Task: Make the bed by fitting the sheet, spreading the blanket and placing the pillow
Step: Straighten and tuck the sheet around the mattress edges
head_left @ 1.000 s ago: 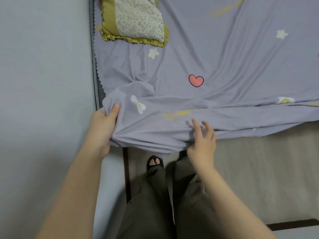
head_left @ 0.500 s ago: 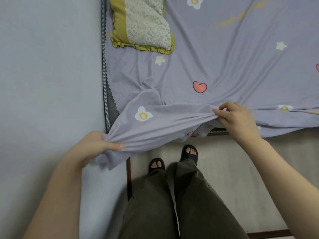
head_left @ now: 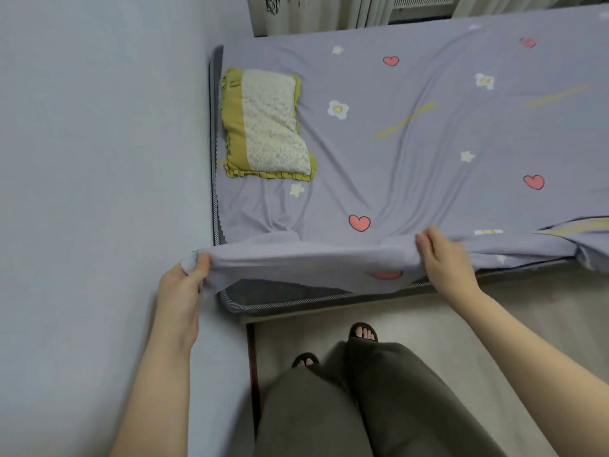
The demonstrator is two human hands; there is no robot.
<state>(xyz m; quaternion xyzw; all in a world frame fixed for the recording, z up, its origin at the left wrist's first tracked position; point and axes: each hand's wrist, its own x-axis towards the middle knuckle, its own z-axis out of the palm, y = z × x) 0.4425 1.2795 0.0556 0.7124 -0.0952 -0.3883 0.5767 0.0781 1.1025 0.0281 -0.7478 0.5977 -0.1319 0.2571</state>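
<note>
Change: both hands now sit higher and wider apart than half a second ago, with the sheet hem lifted clear of the mattress corner, which shows bare beneath.
Left hand [head_left: 179,291]: pinches the corner of the fitted sheet [head_left: 395,153] between thumb and fingers, close by the wall [head_left: 99,159].
Right hand [head_left: 443,258]: fingers curled over the hem further along, gripping it; the stretch between the two hands is taut.
Mattress [head_left: 280,296]: dark, striped-edged near corner uncovered under the raised hem.
Progress: sheet covers most of the bed but is wrinkled, and this corner is not yet tucked (the near edge to the right also hangs loose); no blanket in view.
Pillow [head_left: 267,123]: lies on the sheet beside the wall, long axis running along that wall edge, away from the person.
</note>
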